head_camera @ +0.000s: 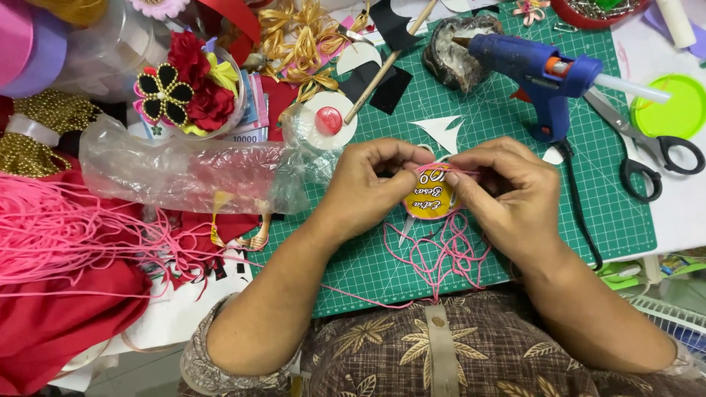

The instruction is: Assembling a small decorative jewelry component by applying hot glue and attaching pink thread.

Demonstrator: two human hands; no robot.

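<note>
pink cord bundle (66, 228) left loose at the left, feeding across | left hand (368, 187) pinched shut on yellow round label piece (430, 202), steadied over green cutting mat (588, 213) | right hand (507, 191) closed on pink cord (441, 254), drawn taut along the rim | blue glue gun (544, 81) parked within reach

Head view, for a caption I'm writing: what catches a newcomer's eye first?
Both hands, left hand and right hand, meet mid-mat over a yellow disc and pink cord. A blue glue gun rests on the green mat behind them. More pink cord piles up far left.
</note>
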